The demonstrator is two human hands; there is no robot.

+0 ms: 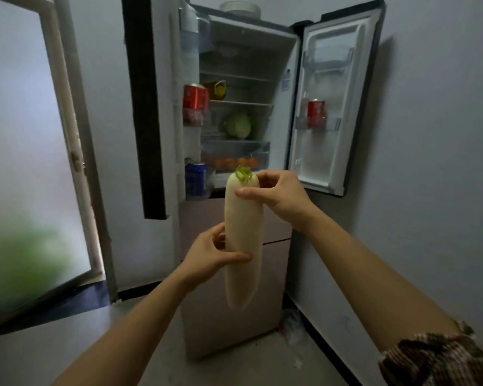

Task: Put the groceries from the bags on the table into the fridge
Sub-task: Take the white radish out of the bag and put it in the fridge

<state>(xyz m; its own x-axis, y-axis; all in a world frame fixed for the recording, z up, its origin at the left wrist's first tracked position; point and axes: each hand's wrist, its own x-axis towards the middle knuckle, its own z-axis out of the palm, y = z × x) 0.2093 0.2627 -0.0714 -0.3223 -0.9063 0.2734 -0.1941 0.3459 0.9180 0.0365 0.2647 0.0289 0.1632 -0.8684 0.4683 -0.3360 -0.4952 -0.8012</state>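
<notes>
Daikon (243, 235): it stands upright, leaf stub on top, in the air before the open fridge (248, 51) and not yet inside it. The left hand (209, 254) grips it below the middle with the thumb laid across the front. The right hand (279, 196) holds the top end just under the green.

The biggest risk, as I judge it, is fit. The root looks longer than the gaps between the shelves are tall, so pushed in upright it would likely jam and must be laid flat. On the lower shelf the cabbage (239, 125) takes up much of the room, and a long root swung in beside it could shove it or hang over the edge. Turning the root near the left door (140, 107) could knock the red can (195, 100) or the blue can (196, 178) from their racks. The skin looks smooth, so a loose hold could let it slip.

There is no counter in view. The room has pale walls (430, 162), a frosted glass door (25, 162) at the left and a grey floor (67, 344). A crumpled plastic bag (293, 327) lies by the fridge's foot.
</notes>
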